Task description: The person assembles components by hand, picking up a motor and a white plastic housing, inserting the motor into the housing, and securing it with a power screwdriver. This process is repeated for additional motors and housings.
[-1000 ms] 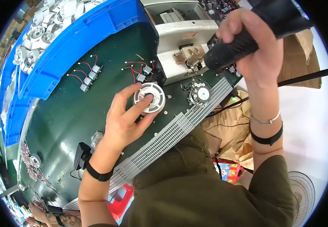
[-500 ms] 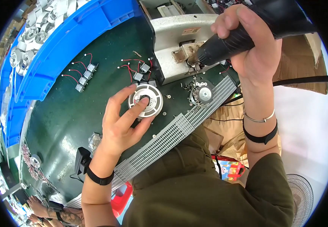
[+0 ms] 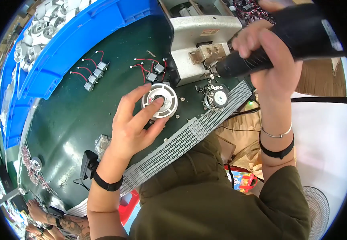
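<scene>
My left hand (image 3: 131, 124) grips a white round plastic housing (image 3: 172, 105) on the green bench, fingers around its rim and one fingertip pressed on the dark centre. In my right hand (image 3: 275, 56) is a black electric screwdriver (image 3: 249, 62), slanted with its nose beside the outlet of a metal screw feeder (image 3: 185, 72). The bit itself is hard to make out. Just below that outlet sits a round metal piece (image 3: 217, 97) with several small screws clinging around it. Next to the housing, small motors (image 3: 152, 77) with red wires lie on the bench.
A blue bin (image 3: 77, 48) of white plastic parts curves along the far left. More wired motors (image 3: 94, 76) lie in a row before it. A pale grid strip (image 3: 169, 150) lines the near bench edge. Another person's hand (image 3: 37, 210) shows at lower left.
The whole view has shifted slightly, so the bench things appear farther right. The screwdriver's nose has moved slightly toward me by the feeder's outlet. My left hand keeps its hold on the housing.
</scene>
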`<state>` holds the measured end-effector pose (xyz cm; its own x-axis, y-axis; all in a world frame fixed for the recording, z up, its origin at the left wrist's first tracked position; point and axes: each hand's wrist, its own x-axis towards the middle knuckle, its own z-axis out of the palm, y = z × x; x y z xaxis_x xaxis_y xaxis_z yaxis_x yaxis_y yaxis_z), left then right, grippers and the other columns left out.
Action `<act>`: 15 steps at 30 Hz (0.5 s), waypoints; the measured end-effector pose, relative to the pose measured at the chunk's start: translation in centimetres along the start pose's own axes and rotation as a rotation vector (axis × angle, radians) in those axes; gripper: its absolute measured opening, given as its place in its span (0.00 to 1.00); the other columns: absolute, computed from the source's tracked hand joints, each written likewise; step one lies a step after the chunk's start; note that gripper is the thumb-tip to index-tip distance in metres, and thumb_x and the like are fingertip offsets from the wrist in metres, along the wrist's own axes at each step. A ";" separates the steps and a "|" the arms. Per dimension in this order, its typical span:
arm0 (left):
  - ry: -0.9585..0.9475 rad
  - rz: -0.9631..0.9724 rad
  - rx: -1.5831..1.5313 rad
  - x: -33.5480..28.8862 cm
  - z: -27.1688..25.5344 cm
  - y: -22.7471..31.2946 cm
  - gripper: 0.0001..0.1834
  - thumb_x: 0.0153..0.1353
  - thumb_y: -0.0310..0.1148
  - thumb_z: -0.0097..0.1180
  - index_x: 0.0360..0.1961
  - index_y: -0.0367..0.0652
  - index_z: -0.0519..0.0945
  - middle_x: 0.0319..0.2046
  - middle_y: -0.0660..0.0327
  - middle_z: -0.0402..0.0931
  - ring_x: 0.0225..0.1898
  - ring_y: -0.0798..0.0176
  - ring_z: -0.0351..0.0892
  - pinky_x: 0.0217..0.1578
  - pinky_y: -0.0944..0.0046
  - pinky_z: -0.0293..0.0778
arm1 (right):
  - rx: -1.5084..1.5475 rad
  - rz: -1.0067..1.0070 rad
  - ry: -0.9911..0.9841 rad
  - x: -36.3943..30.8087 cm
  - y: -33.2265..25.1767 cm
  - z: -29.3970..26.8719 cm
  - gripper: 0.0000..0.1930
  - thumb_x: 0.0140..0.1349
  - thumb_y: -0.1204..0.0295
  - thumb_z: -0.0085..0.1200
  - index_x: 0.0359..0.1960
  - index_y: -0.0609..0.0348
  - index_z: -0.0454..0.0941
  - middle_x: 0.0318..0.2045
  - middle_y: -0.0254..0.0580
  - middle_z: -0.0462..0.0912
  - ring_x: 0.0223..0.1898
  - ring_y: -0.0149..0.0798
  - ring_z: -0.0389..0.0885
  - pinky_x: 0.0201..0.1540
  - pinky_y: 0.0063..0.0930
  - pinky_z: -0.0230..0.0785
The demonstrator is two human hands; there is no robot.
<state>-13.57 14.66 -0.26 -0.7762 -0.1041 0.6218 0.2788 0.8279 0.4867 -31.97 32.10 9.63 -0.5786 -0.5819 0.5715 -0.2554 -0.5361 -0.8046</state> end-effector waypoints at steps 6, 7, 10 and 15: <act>0.026 0.014 -0.084 0.4 0.2 0.0 0.20 0.37 0.25 0.68 0.36 0.41 0.81 0.46 0.51 0.72 0.42 0.51 0.75 0.38 0.60 0.75 | 0.268 0.073 -0.355 1.4 -2.7 0.9 0.17 0.64 0.65 0.32 0.49 0.61 0.64 0.31 0.37 0.65 0.34 0.34 0.65 0.45 0.37 0.59; 0.031 0.007 -0.095 0.3 0.2 0.0 0.19 0.38 0.26 0.68 0.36 0.41 0.80 0.46 0.52 0.72 0.42 0.52 0.74 0.37 0.60 0.75 | 0.259 0.095 -0.358 1.6 -2.4 1.8 0.16 0.64 0.65 0.32 0.48 0.62 0.64 0.31 0.37 0.66 0.34 0.34 0.66 0.45 0.36 0.59; 0.015 0.002 -0.074 0.1 -0.1 0.0 0.19 0.39 0.27 0.68 0.36 0.41 0.80 0.46 0.53 0.72 0.42 0.51 0.74 0.37 0.60 0.75 | 0.047 0.082 0.039 1.4 -2.4 7.8 0.26 0.56 0.74 0.51 0.54 0.69 0.56 0.17 0.43 0.73 0.19 0.37 0.75 0.27 0.30 0.69; 0.027 0.046 -0.074 0.5 -0.1 0.3 0.19 0.39 0.27 0.68 0.37 0.41 0.79 0.46 0.54 0.71 0.38 0.52 0.73 0.35 0.59 0.73 | 0.163 0.147 -0.034 2.1 -0.7 7.9 0.25 0.57 0.72 0.48 0.54 0.70 0.54 0.20 0.43 0.73 0.20 0.38 0.74 0.30 0.34 0.69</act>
<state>-13.85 14.81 0.23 -0.7465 -0.0819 0.6603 0.3557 0.7896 0.5001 -26.90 26.44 12.71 -0.5733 -0.6799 0.4573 -0.0402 -0.5341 -0.8445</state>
